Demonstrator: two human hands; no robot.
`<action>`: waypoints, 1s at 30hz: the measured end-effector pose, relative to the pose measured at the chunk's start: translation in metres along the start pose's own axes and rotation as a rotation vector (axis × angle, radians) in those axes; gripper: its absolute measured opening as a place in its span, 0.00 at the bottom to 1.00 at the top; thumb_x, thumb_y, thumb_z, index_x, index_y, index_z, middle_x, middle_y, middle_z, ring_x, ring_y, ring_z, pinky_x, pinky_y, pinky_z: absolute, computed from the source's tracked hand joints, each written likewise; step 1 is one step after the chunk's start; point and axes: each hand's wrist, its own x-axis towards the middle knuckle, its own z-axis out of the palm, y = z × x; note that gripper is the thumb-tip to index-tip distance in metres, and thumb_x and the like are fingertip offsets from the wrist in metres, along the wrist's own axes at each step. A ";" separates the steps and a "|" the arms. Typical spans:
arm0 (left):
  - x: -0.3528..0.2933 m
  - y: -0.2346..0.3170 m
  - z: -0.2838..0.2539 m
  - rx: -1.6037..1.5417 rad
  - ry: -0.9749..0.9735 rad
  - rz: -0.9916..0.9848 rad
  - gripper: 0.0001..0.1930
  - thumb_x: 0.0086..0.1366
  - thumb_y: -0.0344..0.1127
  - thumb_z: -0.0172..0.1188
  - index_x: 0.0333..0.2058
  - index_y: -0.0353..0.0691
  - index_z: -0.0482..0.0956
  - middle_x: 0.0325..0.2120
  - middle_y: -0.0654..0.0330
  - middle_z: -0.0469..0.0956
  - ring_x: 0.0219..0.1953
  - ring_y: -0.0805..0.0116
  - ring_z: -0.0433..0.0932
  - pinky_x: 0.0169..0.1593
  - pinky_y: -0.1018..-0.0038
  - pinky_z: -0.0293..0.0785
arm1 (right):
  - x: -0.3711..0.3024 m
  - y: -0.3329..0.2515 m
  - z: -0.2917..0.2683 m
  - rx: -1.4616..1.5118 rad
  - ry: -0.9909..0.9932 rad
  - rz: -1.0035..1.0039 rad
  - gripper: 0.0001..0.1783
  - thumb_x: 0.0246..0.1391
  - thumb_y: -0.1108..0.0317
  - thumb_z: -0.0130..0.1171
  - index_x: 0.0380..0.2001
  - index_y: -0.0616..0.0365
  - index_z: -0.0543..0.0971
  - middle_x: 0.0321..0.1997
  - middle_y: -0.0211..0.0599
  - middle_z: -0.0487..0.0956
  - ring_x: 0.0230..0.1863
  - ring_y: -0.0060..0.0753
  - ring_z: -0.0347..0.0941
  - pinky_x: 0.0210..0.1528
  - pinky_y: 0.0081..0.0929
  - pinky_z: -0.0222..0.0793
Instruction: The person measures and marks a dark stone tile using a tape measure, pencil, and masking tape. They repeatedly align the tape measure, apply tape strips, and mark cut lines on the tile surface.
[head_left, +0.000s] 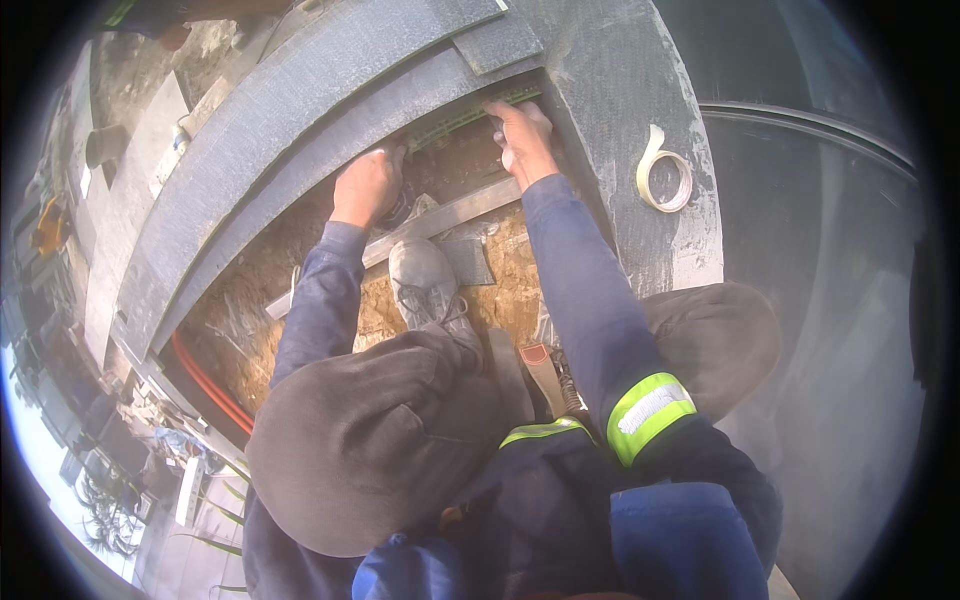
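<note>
A long, narrow green strip [452,128] spans the gap between my hands, just under the inner edge of the grey stone coping [400,130]. My left hand [368,186] is closed at the strip's left end, its fingertips partly hidden. At the other end, my right hand [524,140] pinches the strip with bent fingers near the inner corner. Below them, a straight metal bar [455,212] lies slantwise across the soil bed [515,250], passing by my shoe [425,275].
A roll of pale masking tape [664,182] lies on the right-hand coping [640,120]. A loose grey tile piece [465,260] rests on the soil. Orange-red pipes [205,375] curve along the left side. A dark glossy panel [800,300] stands at right.
</note>
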 end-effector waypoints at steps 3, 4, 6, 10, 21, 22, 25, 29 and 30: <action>-0.020 0.012 -0.012 -0.284 0.022 0.074 0.17 0.77 0.45 0.50 0.44 0.35 0.76 0.34 0.37 0.81 0.41 0.35 0.81 0.43 0.48 0.75 | -0.020 0.002 -0.013 0.086 -0.123 0.021 0.22 0.51 0.75 0.71 0.50 0.55 0.77 0.44 0.30 0.81 0.36 0.16 0.69 0.31 0.20 0.62; -0.024 0.018 -0.014 -0.384 0.013 0.097 0.17 0.77 0.45 0.50 0.43 0.34 0.76 0.34 0.37 0.81 0.41 0.35 0.81 0.43 0.48 0.74 | -0.029 0.001 -0.013 0.083 -0.158 0.006 0.23 0.51 0.75 0.71 0.50 0.55 0.76 0.44 0.29 0.81 0.36 0.16 0.70 0.31 0.20 0.62; -0.027 0.038 -0.024 -0.556 -0.018 0.145 0.16 0.77 0.43 0.52 0.46 0.33 0.75 0.33 0.38 0.81 0.41 0.35 0.81 0.44 0.52 0.75 | -0.048 0.001 -0.012 0.073 -0.225 -0.018 0.24 0.51 0.75 0.71 0.52 0.54 0.76 0.43 0.27 0.81 0.36 0.15 0.71 0.33 0.19 0.61; -0.014 0.073 -0.037 -0.696 0.091 0.243 0.14 0.75 0.38 0.53 0.46 0.31 0.77 0.33 0.38 0.81 0.39 0.39 0.83 0.43 0.56 0.76 | -0.074 0.000 -0.001 -0.027 -0.236 -0.035 0.28 0.51 0.73 0.72 0.56 0.56 0.75 0.41 0.27 0.84 0.41 0.18 0.77 0.36 0.24 0.64; -0.007 0.079 -0.061 -0.500 0.319 0.319 0.11 0.69 0.33 0.58 0.33 0.29 0.80 0.26 0.38 0.78 0.30 0.38 0.80 0.36 0.55 0.75 | -0.086 -0.033 0.019 -0.012 -0.243 -0.227 0.36 0.47 0.74 0.76 0.60 0.67 0.74 0.39 0.33 0.85 0.37 0.18 0.79 0.31 0.17 0.68; -0.009 0.079 -0.066 -0.486 0.334 0.316 0.11 0.69 0.33 0.58 0.33 0.29 0.80 0.26 0.38 0.78 0.30 0.38 0.80 0.36 0.56 0.75 | -0.089 -0.038 0.023 0.000 -0.262 -0.217 0.36 0.47 0.73 0.75 0.60 0.67 0.73 0.39 0.33 0.85 0.37 0.18 0.79 0.32 0.17 0.67; -0.008 0.076 -0.091 -0.516 0.363 0.328 0.12 0.70 0.34 0.58 0.33 0.28 0.80 0.26 0.38 0.78 0.30 0.37 0.79 0.35 0.55 0.74 | -0.093 -0.054 0.035 0.029 -0.333 -0.187 0.36 0.49 0.72 0.75 0.60 0.66 0.72 0.39 0.33 0.85 0.38 0.19 0.79 0.34 0.19 0.67; 0.004 0.069 -0.135 -0.415 0.322 0.277 0.13 0.69 0.36 0.56 0.33 0.29 0.81 0.26 0.37 0.78 0.31 0.36 0.80 0.37 0.54 0.75 | -0.084 -0.082 0.055 -0.044 -0.430 -0.127 0.34 0.52 0.68 0.74 0.60 0.65 0.71 0.44 0.33 0.85 0.43 0.19 0.78 0.37 0.22 0.67; 0.013 0.065 -0.146 -0.377 0.330 0.278 0.14 0.69 0.37 0.56 0.34 0.30 0.82 0.26 0.37 0.78 0.31 0.36 0.80 0.38 0.53 0.75 | -0.081 -0.093 0.060 -0.089 -0.447 -0.110 0.34 0.52 0.67 0.73 0.59 0.64 0.71 0.45 0.33 0.85 0.45 0.19 0.78 0.38 0.23 0.67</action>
